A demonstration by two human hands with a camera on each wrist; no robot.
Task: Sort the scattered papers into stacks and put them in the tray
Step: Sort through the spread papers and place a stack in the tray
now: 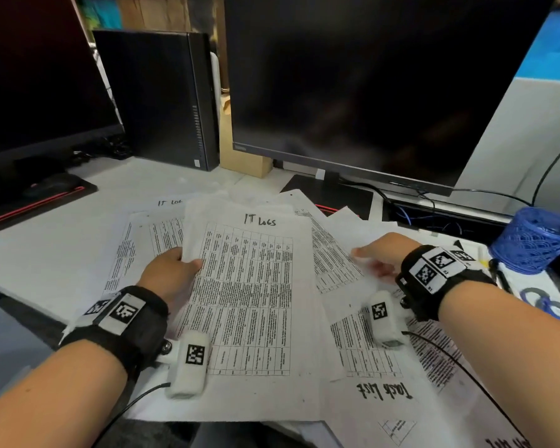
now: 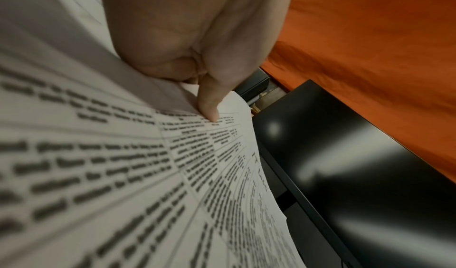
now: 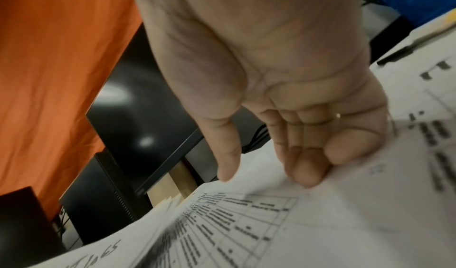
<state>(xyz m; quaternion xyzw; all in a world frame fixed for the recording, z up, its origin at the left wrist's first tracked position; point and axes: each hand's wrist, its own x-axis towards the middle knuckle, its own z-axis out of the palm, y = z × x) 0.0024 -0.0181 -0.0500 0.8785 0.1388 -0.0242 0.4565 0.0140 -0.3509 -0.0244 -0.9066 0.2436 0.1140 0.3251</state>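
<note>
Printed table sheets lie fanned over the white desk. My left hand grips the left edge of a raised stack headed "IT Logs", thumb on top and fingers underneath. The left wrist view shows that thumb pressed on the sheet. My right hand hovers low over the sheets to the right, palm down. In the right wrist view its relaxed fingertips touch a printed sheet without pinching it. A "Task list" sheet lies upside down at the near right. Another IT log sheet lies left. I see no tray.
A large dark monitor and its base stand just behind the papers. A second monitor, a black PC tower and a mouse on its pad are at the back left. At the right are a blue mesh cup, a pen and blue rings.
</note>
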